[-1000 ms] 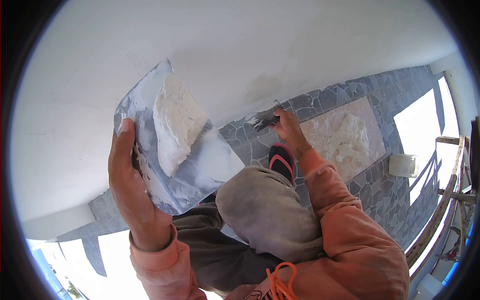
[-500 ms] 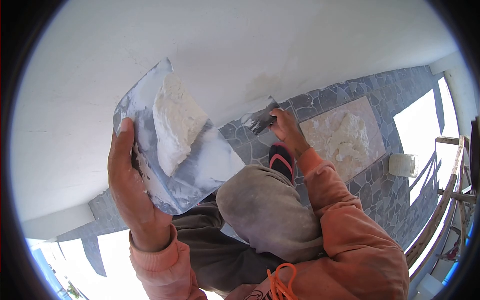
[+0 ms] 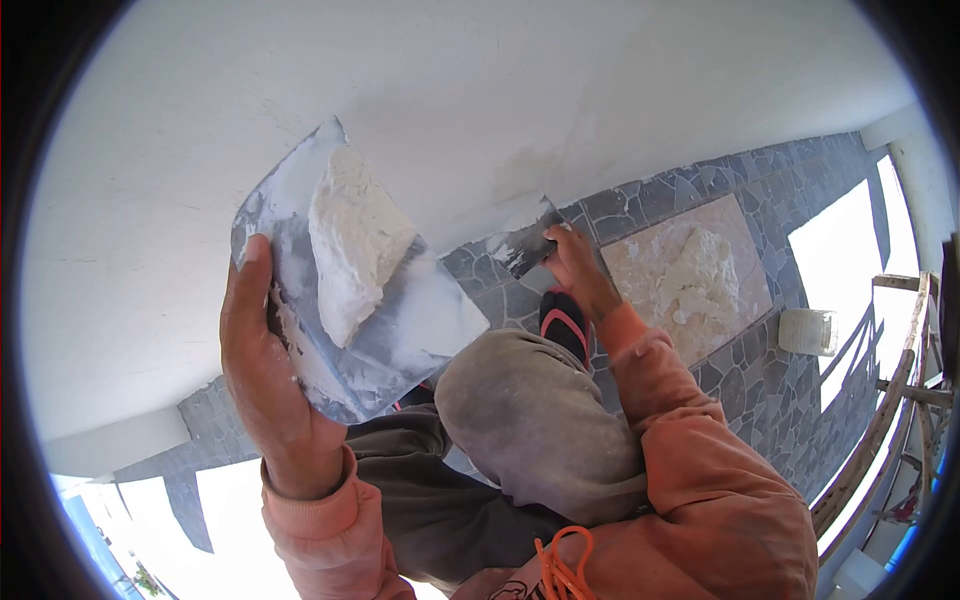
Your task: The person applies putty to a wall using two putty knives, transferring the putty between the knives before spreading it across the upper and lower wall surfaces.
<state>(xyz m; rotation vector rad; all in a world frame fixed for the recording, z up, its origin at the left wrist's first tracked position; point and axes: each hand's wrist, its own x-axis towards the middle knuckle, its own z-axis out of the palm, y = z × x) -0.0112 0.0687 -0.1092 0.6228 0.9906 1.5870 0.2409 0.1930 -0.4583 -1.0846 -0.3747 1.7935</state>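
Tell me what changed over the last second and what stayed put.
The right hand shifted slightly down and right, its putty knife turning steeper against the foot of the white wall. No grip changed. The left hand holds the steel plate with its plaster lump as before; the floor pile stayed.

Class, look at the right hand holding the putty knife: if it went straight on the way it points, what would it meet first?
The white wall. The right hand points its putty knife at the wall's foot, and the blade seems to touch it, though depth is unclear.
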